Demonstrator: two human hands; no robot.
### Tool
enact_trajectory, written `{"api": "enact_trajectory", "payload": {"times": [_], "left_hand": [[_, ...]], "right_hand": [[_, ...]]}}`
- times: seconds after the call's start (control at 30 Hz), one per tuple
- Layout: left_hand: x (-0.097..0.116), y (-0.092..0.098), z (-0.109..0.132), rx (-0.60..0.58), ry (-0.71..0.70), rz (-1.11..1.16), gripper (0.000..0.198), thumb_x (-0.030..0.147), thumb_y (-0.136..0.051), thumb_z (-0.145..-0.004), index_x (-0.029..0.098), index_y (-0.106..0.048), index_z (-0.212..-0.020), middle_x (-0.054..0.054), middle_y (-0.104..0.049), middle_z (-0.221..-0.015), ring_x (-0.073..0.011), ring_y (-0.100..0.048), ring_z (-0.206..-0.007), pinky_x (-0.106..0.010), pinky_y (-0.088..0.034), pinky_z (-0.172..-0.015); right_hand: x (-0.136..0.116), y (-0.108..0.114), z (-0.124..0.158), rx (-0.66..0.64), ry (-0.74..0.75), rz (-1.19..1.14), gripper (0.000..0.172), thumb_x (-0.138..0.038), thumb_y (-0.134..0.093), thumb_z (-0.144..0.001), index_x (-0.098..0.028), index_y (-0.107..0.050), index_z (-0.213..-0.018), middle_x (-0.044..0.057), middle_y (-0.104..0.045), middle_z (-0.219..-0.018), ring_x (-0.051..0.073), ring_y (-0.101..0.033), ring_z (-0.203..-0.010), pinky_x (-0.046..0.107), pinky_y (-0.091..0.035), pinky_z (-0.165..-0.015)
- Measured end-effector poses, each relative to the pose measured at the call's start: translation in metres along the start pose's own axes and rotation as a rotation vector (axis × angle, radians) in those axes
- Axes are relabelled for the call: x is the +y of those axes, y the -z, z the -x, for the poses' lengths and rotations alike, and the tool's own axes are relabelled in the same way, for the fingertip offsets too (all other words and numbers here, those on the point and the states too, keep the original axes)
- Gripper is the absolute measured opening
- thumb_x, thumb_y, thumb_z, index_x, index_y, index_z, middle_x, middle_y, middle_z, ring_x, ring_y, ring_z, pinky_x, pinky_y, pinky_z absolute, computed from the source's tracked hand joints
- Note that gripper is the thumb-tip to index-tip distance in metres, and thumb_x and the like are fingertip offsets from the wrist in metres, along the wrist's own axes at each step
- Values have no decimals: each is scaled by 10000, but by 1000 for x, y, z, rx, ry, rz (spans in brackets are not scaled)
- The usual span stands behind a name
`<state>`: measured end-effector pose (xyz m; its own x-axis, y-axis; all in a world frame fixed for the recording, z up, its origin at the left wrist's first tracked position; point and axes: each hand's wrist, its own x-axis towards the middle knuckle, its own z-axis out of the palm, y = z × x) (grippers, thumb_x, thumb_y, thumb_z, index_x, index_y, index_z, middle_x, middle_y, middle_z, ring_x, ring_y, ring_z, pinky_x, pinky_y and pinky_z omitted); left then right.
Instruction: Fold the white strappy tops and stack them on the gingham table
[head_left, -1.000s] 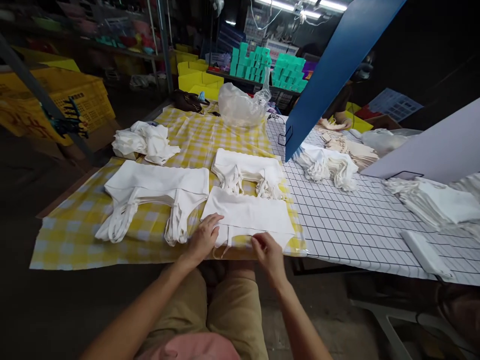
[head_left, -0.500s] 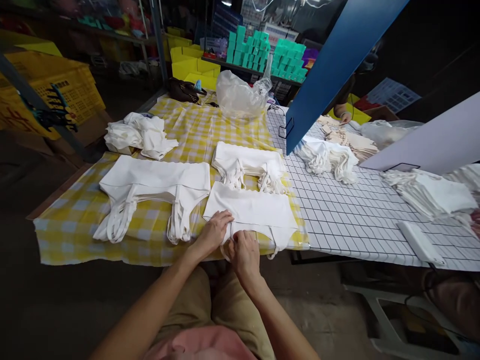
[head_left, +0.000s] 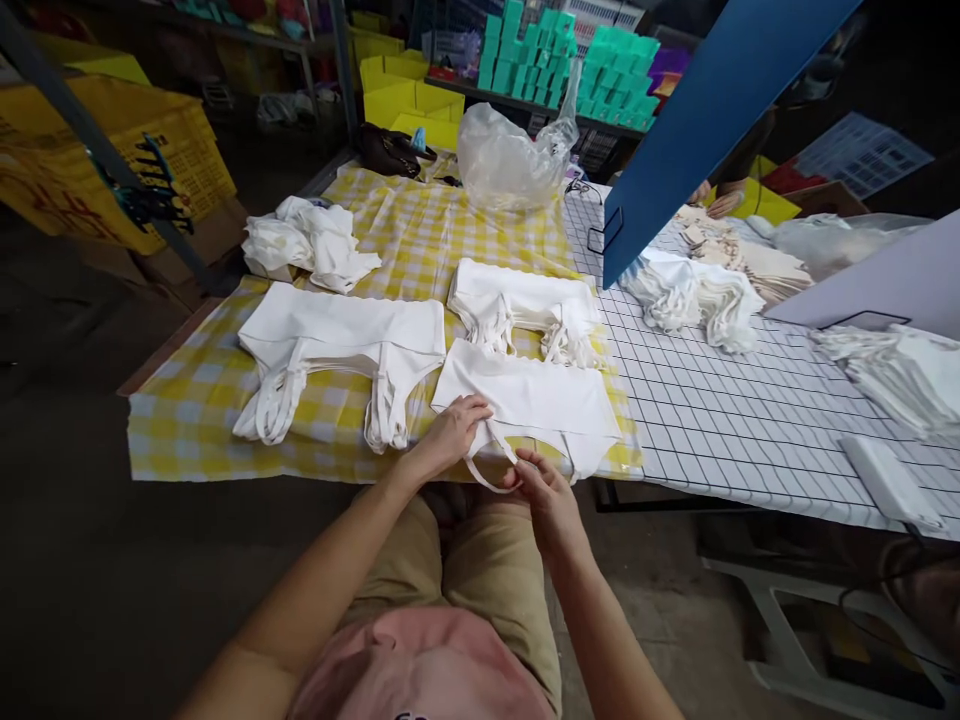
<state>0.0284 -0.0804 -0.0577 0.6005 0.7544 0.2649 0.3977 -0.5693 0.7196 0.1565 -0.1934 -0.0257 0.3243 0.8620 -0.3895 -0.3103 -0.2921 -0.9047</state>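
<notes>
A white bra top (head_left: 540, 395) lies flat near the table's front edge. My left hand (head_left: 459, 428) is at its left side, fingers together and closed on the fabric by the base of a strap; the thumb is hidden. My right hand (head_left: 544, 490) pinches the looped shoulder strap (head_left: 484, 480), which hangs in a curve over the table edge. On the left sits a stack of white bra tops (head_left: 341, 325) with straps toward me. Behind the one I touch is another white stack (head_left: 525, 290), its straps bunched.
A yellow checked cloth (head_left: 180, 430) covers this table; a white grid-patterned surface (head_left: 675, 420) adjoins on the right. Crumpled white garments (head_left: 311, 245), a clear plastic bag (head_left: 502, 155) and a blue panel (head_left: 712, 140) stand around. Another person's hand (head_left: 726, 203) is beyond the panel.
My right hand has moved right and drawn the strap out into an open loop. My left hand stays on the bra top's left side. The camera view has shifted.
</notes>
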Motion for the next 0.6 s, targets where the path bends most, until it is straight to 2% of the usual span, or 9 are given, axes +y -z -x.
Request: {"api": "enact_trajectory", "payload": {"times": [0.17, 0.3, 0.43, 0.6], "left_hand": [[0, 0, 0, -1, 6, -1, 324, 34, -387, -819, 153, -623, -1007, -56, -589, -1125, -163, -535, -1068, -344, -411, -989], [-1, 0, 0, -6, 20, 16, 322, 32, -396, -812, 151, -629, -1000, -55, -589, -1121, -166, -534, -1064, -326, -424, -970], [-1, 1, 0, -12, 23, 37, 331, 28, -397, -807, 143, -630, -1011, -62, -583, -1134, -165, -532, -1069, -307, -424, -966], [-1, 1, 0, -11, 25, 38, 334, 31, -396, -808, 154, -637, -1005, -59, -585, -1132, -164, -534, -1071, -306, -423, -966]], "right_hand": [[1, 13, 13, -30, -158, -98, 376, -346, -769, -560, -159, -646, -862, -6, -630, -616, 125, -545, -620, 240, -380, -597], [8, 12, 28, -50, -229, -180, 390, -320, -790, -536, -174, -644, -868, 1, -638, -648, 139, -566, -671, 236, -388, -599], [16, 5, 46, -82, -186, -217, 382, -336, -753, -608, -195, -626, -939, 24, -660, -748, 154, -569, -742, 257, -409, -649], [19, 2, 64, -95, -51, -116, 350, -329, -706, -681, -227, -605, -1000, 42, -671, -937, 172, -551, -924, 283, -392, -810]]}}
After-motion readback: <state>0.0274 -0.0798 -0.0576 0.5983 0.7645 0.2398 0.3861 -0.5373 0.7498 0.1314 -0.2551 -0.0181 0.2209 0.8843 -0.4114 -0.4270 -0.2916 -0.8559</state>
